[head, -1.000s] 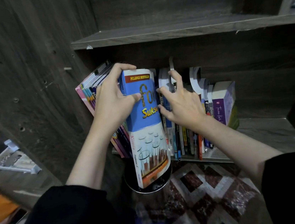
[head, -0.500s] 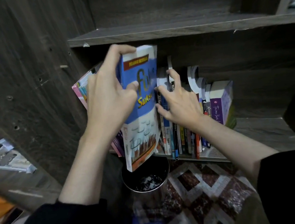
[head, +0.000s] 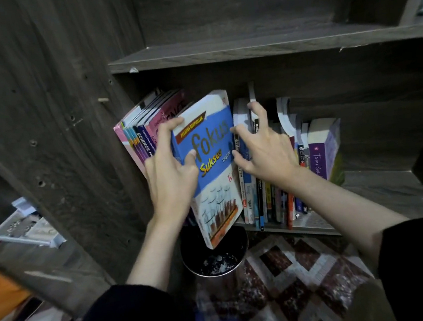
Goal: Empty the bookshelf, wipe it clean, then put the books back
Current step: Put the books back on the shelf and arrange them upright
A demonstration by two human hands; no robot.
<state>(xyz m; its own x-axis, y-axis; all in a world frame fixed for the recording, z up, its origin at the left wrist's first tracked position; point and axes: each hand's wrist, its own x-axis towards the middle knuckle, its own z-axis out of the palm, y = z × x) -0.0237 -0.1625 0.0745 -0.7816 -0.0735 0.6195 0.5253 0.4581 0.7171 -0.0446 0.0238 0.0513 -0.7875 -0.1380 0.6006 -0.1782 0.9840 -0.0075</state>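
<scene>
My left hand (head: 170,173) grips the blue book (head: 209,166), tilted, half off the shelf (head: 385,192); my right hand (head: 265,151), fingers spread, presses the neighbouring books (head: 268,198).

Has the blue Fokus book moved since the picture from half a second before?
Yes. The blue Fokus book, held by the left hand, has dropped away from the upper shelf board; its top edge was almost touching that board before.
</scene>
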